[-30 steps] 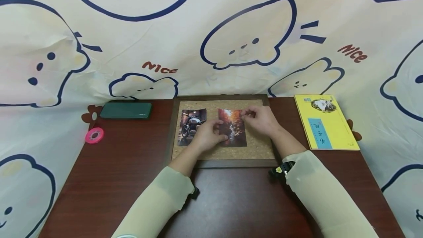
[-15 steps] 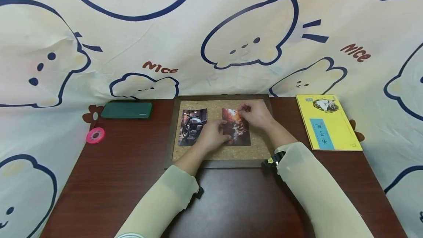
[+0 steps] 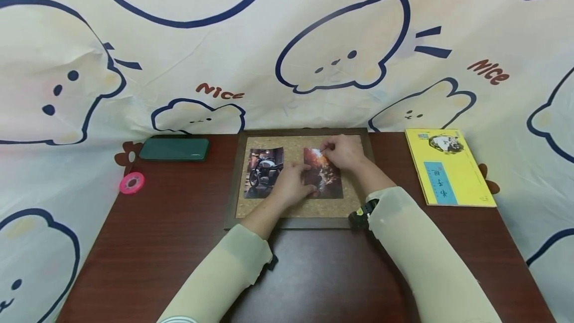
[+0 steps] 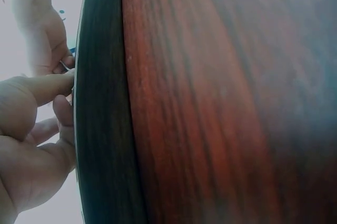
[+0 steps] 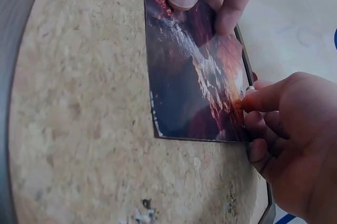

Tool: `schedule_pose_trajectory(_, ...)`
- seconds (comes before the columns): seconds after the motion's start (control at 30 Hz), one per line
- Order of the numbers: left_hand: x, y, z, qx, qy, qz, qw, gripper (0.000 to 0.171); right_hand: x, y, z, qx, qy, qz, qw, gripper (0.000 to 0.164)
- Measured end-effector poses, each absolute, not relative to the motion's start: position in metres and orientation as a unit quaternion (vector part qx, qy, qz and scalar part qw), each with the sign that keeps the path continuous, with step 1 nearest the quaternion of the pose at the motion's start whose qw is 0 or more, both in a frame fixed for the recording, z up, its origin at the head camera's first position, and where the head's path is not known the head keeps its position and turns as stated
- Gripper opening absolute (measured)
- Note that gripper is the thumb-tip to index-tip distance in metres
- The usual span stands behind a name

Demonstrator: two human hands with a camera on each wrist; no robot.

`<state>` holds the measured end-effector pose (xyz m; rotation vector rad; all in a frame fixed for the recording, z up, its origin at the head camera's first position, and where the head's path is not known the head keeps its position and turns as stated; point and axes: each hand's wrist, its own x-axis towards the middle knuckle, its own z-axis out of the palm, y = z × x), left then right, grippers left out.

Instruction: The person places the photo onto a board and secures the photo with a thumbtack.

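Note:
A print of a fiery, sunlit scene (image 3: 325, 176) lies on the right half of a framed corkboard (image 3: 323, 210). My left hand (image 3: 290, 184) rests at its left side, thumb and fingertips spread and pressing on the print, as the right wrist view shows. At the print's top edge is my right hand (image 3: 346, 152), thumb and fingers pinched together. Between them shows a small pale tip like a pushpin head (image 5: 249, 90); most of it is hidden by the fingers. Left of the left hand, a motorcycle photo (image 3: 263, 173) lies on the cork.
A green case (image 3: 174, 149) and a pink ring-shaped roll (image 3: 132, 183) are at the table's left. A yellow book (image 3: 448, 173) lies on the right. Behind the board rises a printed cloth backdrop (image 3: 264, 64). The board's frame (image 3: 309, 223) stands toward me.
My right hand has moved left from the print's upper right side to its top edge. The print and left hand have shifted slightly right on the board.

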<state>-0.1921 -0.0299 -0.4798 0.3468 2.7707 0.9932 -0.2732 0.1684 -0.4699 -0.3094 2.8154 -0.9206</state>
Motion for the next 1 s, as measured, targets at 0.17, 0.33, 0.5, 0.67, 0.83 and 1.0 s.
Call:
schedule_pose_trajectory(0.17, -0.193, -0.031, -0.48, 0.11, 0.929, 0.339, 0.097, 0.061, -0.276, 0.165, -0.47, -0.109, 0.946, -0.293, 0.086, 0.013)
schedule_pose_trajectory(0.33, -0.192, -0.031, -0.48, 0.109, 0.925, 0.349, 0.1, 0.062, -0.279, 0.164, -0.467, -0.114, 0.953, -0.266, 0.093, 0.014)
schedule_pose_trajectory(0.5, -0.192, -0.03, -0.48, 0.108, 0.925, 0.351, 0.1, 0.062, -0.283, 0.162, -0.462, -0.121, 0.957, -0.241, 0.105, 0.017)
schedule_pose_trajectory(0.67, -0.192, -0.031, -0.482, 0.111, 0.926, 0.346, 0.1, 0.061, -0.284, 0.16, -0.46, -0.115, 0.958, -0.234, 0.119, 0.018)
schedule_pose_trajectory(0.83, -0.193, -0.031, -0.483, 0.114, 0.927, 0.344, 0.096, 0.062, -0.284, 0.16, -0.462, -0.11, 0.956, -0.247, 0.115, 0.018)
schedule_pose_trajectory(1.0, -0.193, -0.031, -0.482, 0.113, 0.927, 0.345, 0.098, 0.062, -0.285, 0.161, -0.464, -0.101, 0.958, -0.246, 0.108, 0.02)
